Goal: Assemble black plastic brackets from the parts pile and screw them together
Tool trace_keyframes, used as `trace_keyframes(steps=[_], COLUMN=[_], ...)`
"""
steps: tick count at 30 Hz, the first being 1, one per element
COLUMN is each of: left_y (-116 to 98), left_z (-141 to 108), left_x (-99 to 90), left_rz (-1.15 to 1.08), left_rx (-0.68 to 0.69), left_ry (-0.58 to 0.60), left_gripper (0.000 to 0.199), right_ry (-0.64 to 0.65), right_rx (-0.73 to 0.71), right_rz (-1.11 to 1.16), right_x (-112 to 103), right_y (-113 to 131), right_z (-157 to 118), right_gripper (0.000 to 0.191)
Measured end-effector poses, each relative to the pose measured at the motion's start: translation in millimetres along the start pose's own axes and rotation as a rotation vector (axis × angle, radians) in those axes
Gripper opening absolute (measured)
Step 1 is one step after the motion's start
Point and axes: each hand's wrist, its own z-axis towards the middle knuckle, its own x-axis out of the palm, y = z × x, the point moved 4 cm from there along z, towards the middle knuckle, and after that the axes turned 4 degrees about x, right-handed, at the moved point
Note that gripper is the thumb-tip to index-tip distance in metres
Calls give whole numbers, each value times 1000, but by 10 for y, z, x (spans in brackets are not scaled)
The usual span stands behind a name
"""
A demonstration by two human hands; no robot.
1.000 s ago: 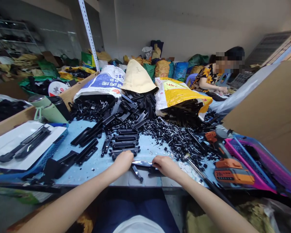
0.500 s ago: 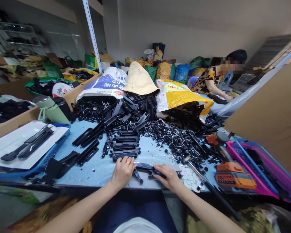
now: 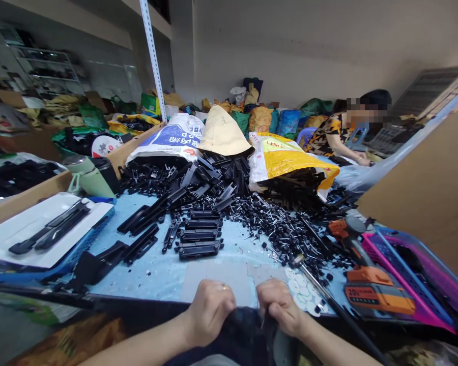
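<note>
My left hand [image 3: 212, 311] is closed in a fist at the table's front edge; what its fingers hold, if anything, is hidden. My right hand [image 3: 279, 306] is closed too, a short way to the right, with a dark shape hanging below its fingers that I cannot make out against the dark clothing. Just beyond the hands lies a grey patch [image 3: 217, 276] on the blue table cover. Past it, black plastic assemblies [image 3: 200, 248] lie stacked in a row. White round discs [image 3: 302, 291] are scattered beside my right hand.
A rod-like tool [image 3: 328, 297] and an orange cordless drill [image 3: 379, 290] lie at right, by a pink basket [image 3: 389, 277]. Loose screws and black parts [image 3: 275, 223] spread before open sacks [image 3: 290, 157]. A green bottle [image 3: 87, 175] stands left. Another person [image 3: 334, 134] sits at back right.
Both hands have drawn back from the tabletop to its front edge and curled into fists. The long shiny black piece and small black parts under them no longer show on the table.
</note>
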Motion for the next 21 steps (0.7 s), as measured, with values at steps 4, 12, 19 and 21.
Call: trace_keyframes(steps=[4,12,19,21], left_y=[-273,444,1161,1351], left_z=[-175,-454,-136,173], left_x=[-15,30,-183,-183], left_rz=[-182,530,812,777], left_rx=[-114,7,-319,-534], left_ry=[-337,-150,8,-9], left_gripper=[58,76,60,60], right_ry=[-383,-712,-866,-787], right_rx=[89,255,640,873], right_rz=[315,-166,-974,-1051], right_x=[569,191,-1835,-2217], right_y=[-22,-444,-989,-1241], right_z=[203,359,-795,-1064], right_gripper=[63,35,59,61])
